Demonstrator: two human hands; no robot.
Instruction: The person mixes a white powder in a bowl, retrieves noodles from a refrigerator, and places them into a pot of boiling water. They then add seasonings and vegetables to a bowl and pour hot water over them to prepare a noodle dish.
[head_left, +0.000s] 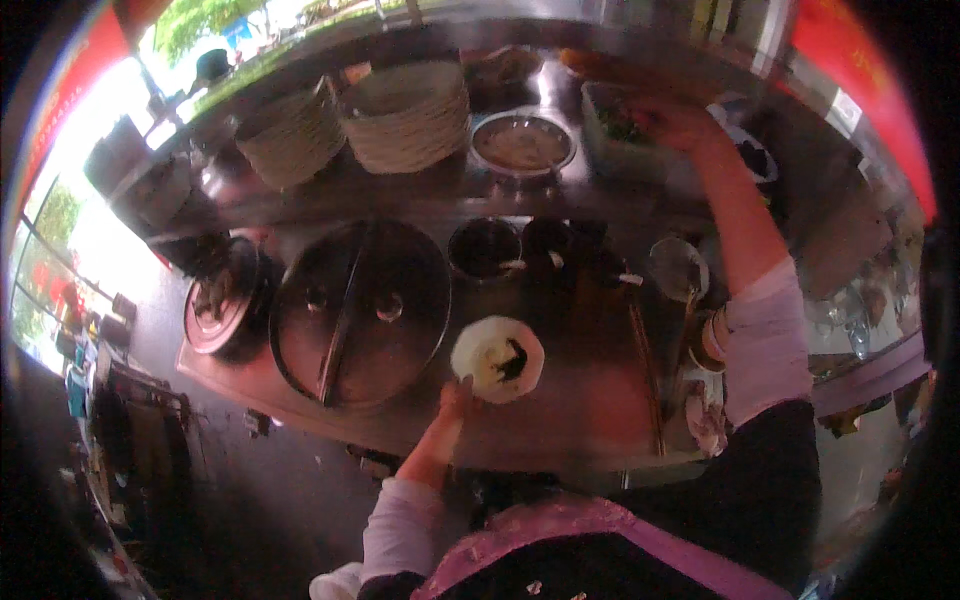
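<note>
My left hand (459, 401) grips the lower left rim of a pale bowl (480, 341) above the counter, with something dark in it. On the raised shelf, my right hand (671, 120) reaches over a clear rectangular container (626, 161) holding chopped greens (621, 124). The hand is blurred, so whether its fingers hold anything is hidden. A round metal basin (525, 142) of brownish food stands left of that container. Below the shelf, several dark pots (485, 247) with light-coloured handles sit beyond the bowl.
A large round two-part lid (409, 337) lies left of the bowl, beside another round lid (225, 304). Tall stacks of bowls (409, 120) stand on the shelf. Long chopsticks (646, 367) lie to the right, near a clear round container (675, 266).
</note>
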